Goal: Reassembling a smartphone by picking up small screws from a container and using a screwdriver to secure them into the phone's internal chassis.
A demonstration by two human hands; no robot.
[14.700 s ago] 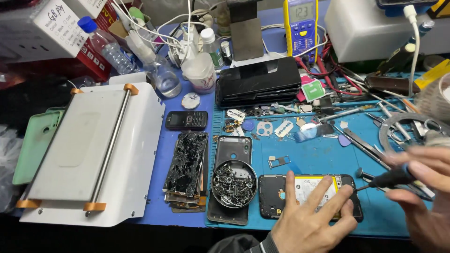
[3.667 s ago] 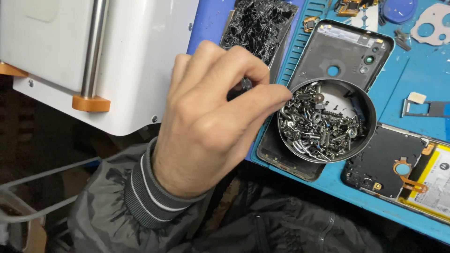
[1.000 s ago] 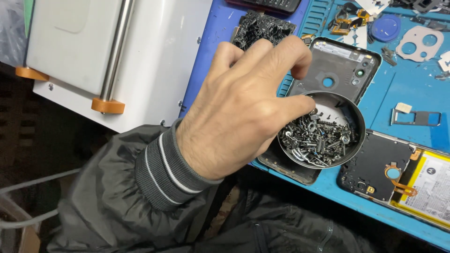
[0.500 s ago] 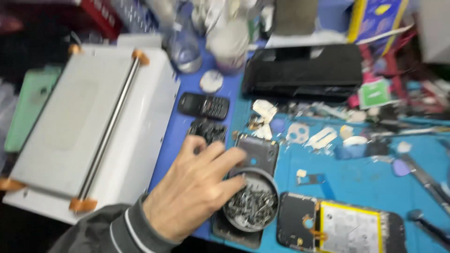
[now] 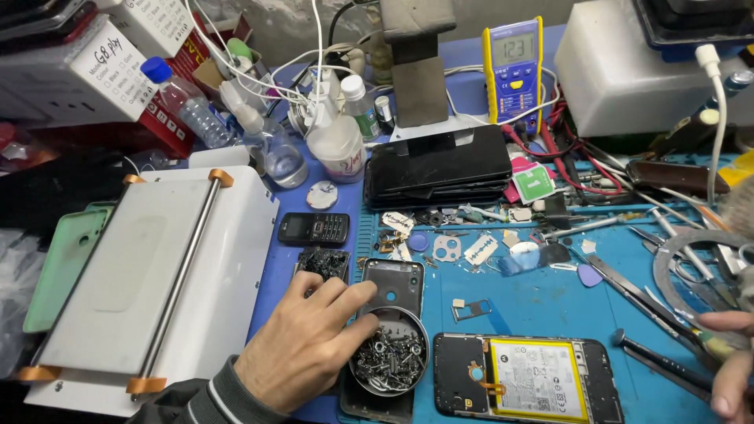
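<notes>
Left hand picking in a dish of screws on a cluttered repair bench.

Head view: the left hand (image 5: 302, 345) lies palm down on the blue mat (image 5: 534, 294), its fingertips (image 5: 363, 330) dipped over the near rim of the round metal dish (image 5: 389, 361), touching the heap of small screws; whether they pinch one I cannot tell. The dish sits on a phone back cover (image 5: 393, 286), just left of the opened phone (image 5: 525, 378) with its yellow-edged battery showing. The right hand (image 5: 730, 357) shows only at the frame's right edge, closed around a screwdriver (image 5: 667, 334) whose tip points left, well apart from the dish. A white machine (image 5: 149, 283) stands left of the hand, a small black phone (image 5: 312, 228) lies beyond it, and a yellow multimeter (image 5: 512, 67) stands at the back.
</notes>
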